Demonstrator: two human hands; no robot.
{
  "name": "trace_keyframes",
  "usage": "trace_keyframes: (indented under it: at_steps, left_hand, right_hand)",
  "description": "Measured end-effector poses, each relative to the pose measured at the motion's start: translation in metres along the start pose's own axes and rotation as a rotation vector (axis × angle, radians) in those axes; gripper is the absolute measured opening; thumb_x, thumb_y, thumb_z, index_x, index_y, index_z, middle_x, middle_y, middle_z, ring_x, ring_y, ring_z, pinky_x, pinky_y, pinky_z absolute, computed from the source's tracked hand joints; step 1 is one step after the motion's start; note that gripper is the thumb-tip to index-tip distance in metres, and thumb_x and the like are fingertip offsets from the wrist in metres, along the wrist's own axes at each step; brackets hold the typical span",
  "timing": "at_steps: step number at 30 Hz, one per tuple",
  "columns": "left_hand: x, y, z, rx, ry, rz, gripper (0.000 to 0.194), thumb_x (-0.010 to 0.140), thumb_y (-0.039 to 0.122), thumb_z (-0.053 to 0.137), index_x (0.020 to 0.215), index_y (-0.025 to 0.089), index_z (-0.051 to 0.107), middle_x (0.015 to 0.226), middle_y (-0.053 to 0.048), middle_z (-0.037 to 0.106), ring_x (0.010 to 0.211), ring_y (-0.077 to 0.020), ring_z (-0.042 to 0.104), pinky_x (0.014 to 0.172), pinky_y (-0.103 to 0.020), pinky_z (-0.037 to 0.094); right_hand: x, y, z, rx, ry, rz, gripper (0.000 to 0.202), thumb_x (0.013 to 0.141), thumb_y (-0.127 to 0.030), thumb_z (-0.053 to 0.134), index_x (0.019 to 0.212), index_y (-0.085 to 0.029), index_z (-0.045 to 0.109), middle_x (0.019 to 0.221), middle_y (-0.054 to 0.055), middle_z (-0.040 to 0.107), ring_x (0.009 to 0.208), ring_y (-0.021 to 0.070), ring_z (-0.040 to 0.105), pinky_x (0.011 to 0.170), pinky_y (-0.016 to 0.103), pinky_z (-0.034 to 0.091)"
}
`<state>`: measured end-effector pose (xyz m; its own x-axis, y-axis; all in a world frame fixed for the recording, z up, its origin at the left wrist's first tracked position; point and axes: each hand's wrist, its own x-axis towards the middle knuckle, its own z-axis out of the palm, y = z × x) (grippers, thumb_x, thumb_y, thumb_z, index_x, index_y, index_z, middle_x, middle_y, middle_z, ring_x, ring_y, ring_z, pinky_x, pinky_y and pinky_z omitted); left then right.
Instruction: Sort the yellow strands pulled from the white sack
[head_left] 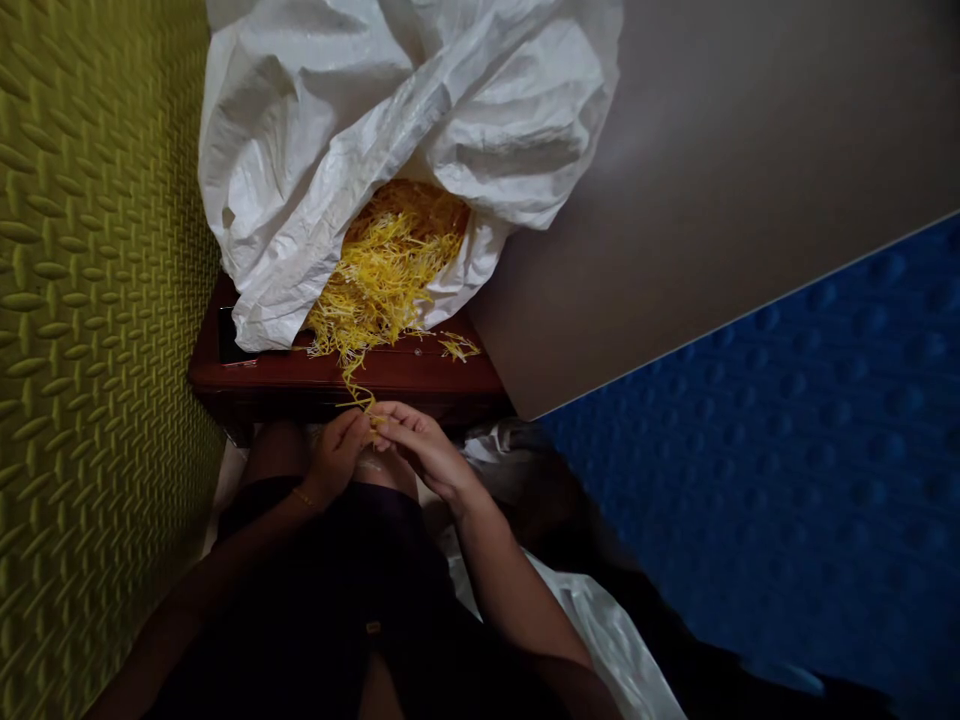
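Yellow stringy pieces (390, 265), some with white tips, spill in a tangled heap from the mouth of a white woven sack (300, 150). A few strands hang over the front edge of a reddish-brown table (360, 372) down to my hands. My left hand (337, 455) is closed, its fingertips pinched on a yellow strand (364, 396). Touching it on the right, my right hand (420, 445) also pinches the yellow strand between thumb and fingers. Both hands are above my lap, just in front of the table edge.
A dark phone-like object (234, 338) lies at the table's left corner. Small yellow bits (459, 347) rest on its right side. A textured yellow surface (82, 300) rises at left. A grey panel (675, 180) and a blue textured surface (795, 430) are at right. Clear plastic (592, 610) lies below.
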<state>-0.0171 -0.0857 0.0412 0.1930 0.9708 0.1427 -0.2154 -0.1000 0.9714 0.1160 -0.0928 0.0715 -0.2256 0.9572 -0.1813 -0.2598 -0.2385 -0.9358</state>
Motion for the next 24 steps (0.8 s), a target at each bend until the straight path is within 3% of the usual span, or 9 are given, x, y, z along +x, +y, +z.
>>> trace_keyframes:
  at_steps: [3, 7, 14, 24]
  left_hand:
    - [0.001, 0.002, -0.001, 0.033, 0.004, 0.011, 0.034, 0.081, 0.044, 0.049, 0.061, 0.016, 0.051, 0.055, 0.002, 0.042, 0.054, -0.0097, 0.034, 0.054, -0.023, 0.03]
    - [0.001, 0.007, -0.002, 0.09, -0.044, 0.044, 0.033, 0.082, 0.042, 0.048, 0.063, 0.016, 0.055, 0.056, 0.002, 0.045, 0.056, -0.0103, 0.036, 0.056, -0.023, 0.029]
    - [0.006, -0.002, -0.002, -0.061, 0.031, -0.056, 0.041, 0.078, 0.046, 0.052, 0.053, 0.017, 0.039, 0.052, 0.004, 0.034, 0.051, -0.008, 0.029, 0.05, -0.023, 0.024]
    - [0.005, -0.006, 0.006, -0.238, 0.021, -0.148, 0.044, 0.077, 0.051, 0.051, 0.055, 0.017, 0.035, 0.052, 0.004, 0.03, 0.048, -0.0063, 0.023, 0.045, -0.024, 0.018]
  right_hand:
    - [0.002, 0.002, 0.001, 0.069, -0.036, 0.046, 0.033, 0.07, -0.04, 0.066, 0.096, -0.02, 0.065, 0.076, 0.0, 0.063, 0.059, 0.0083, 0.053, 0.059, 0.023, 0.043]
    - [0.005, 0.006, 0.003, 0.03, -0.024, 0.009, 0.023, 0.066, -0.036, 0.07, 0.08, -0.018, 0.067, 0.068, -0.002, 0.06, 0.056, 0.007, 0.049, 0.056, 0.021, 0.04]
    - [0.013, 0.011, -0.002, 0.039, 0.189, -0.072, 0.023, 0.059, -0.032, 0.075, 0.077, -0.021, 0.067, 0.065, -0.002, 0.063, 0.057, 0.0098, 0.054, 0.06, 0.025, 0.043]
    - [0.027, 0.027, -0.005, 0.1, 0.416, -0.233, 0.022, 0.057, -0.027, 0.074, 0.077, -0.02, 0.067, 0.071, 0.0, 0.065, 0.063, 0.0132, 0.056, 0.065, 0.029, 0.046]
